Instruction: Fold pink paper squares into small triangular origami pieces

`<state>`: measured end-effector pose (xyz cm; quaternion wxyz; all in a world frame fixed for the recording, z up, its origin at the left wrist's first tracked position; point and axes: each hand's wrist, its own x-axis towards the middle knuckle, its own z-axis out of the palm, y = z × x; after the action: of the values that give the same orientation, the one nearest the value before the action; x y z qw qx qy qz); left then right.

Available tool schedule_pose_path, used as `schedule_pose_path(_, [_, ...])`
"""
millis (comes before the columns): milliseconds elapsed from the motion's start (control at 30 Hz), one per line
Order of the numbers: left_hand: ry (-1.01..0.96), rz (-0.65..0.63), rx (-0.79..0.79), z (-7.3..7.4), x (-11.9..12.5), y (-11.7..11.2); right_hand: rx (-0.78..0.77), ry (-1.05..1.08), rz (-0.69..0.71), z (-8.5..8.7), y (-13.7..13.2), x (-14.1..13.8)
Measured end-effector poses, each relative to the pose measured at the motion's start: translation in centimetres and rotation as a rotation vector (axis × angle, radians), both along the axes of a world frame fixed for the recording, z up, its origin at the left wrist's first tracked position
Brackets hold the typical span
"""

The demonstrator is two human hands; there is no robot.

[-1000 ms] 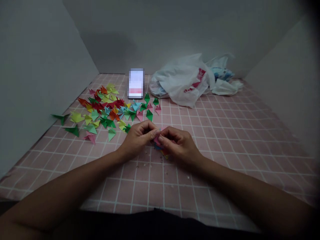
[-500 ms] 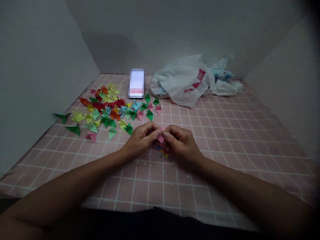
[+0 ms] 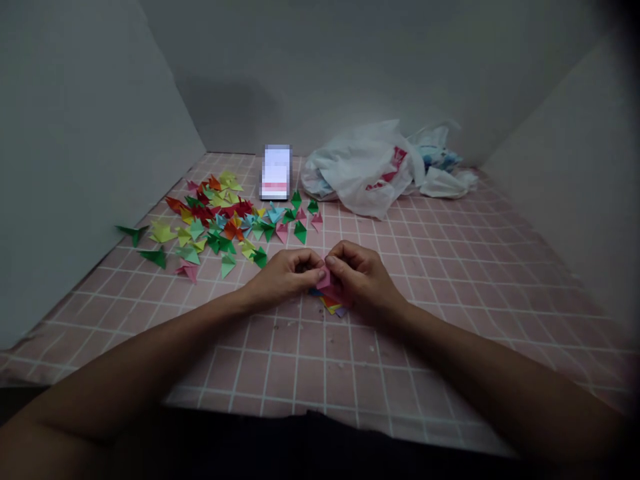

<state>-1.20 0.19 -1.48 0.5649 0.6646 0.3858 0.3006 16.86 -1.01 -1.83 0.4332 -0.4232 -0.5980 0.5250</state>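
Observation:
My left hand (image 3: 285, 275) and my right hand (image 3: 361, 277) meet at the middle of the pink tiled surface (image 3: 450, 267). Both pinch a small pink piece of paper (image 3: 323, 278) between thumbs and fingertips. Under my right hand lies a small stack of coloured paper squares (image 3: 331, 304), yellow, red and blue edges showing. To the upper left of my hands spreads a pile of folded paper triangles (image 3: 220, 217) in green, red, yellow, blue and pink.
A phone (image 3: 276, 172) with a lit screen stands at the back by the wall. White plastic bags (image 3: 370, 167) lie crumpled at the back right. Grey walls close in on the left, the back and the right.
My hands have drawn a little closer together on the pink paper, and the fingertips have shifted on it. The view has tilted slightly, so everything sits a bit lower in the picture.

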Motion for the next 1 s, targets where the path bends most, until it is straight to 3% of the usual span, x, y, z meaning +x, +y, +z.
schedule_pose_path(100, [-0.06,-0.041,-0.085,0.0,0.1,-0.1,0.045,0.012,-0.071,-0.2,0.1,0.0])
schedule_pose_path(233, [-0.102,-0.055,-0.131,-0.1,0.0,-0.2,-0.064,0.072,0.006,-0.5,0.2,0.0])
schedule_pose_path(333, [-0.069,-0.047,-0.138,-0.3,-0.1,-0.1,-0.031,0.014,0.062,-0.4,0.2,0.1])
schedule_pose_path(533, [-0.084,-0.018,-0.186,-0.4,0.2,-0.3,0.054,-0.1,0.005,-0.2,-0.3,0.2])
schedule_pose_path(700, [-0.109,-0.008,-0.255,0.0,0.3,-0.7,0.025,-0.029,0.006,-0.4,-0.8,0.1])
schedule_pose_path(833, [-0.129,0.112,-0.109,-0.1,0.0,-0.7,-0.046,0.103,-0.025,-0.9,-0.8,-0.2])
schedule_pose_path(933, [-0.054,0.13,0.007,-0.2,-0.3,-0.5,-0.137,0.165,0.031,-1.2,-0.7,-0.1])
schedule_pose_path(1000, [-0.012,0.109,0.028,-0.2,-0.4,-0.4,-0.115,0.135,0.03,-1.3,-0.7,0.2])
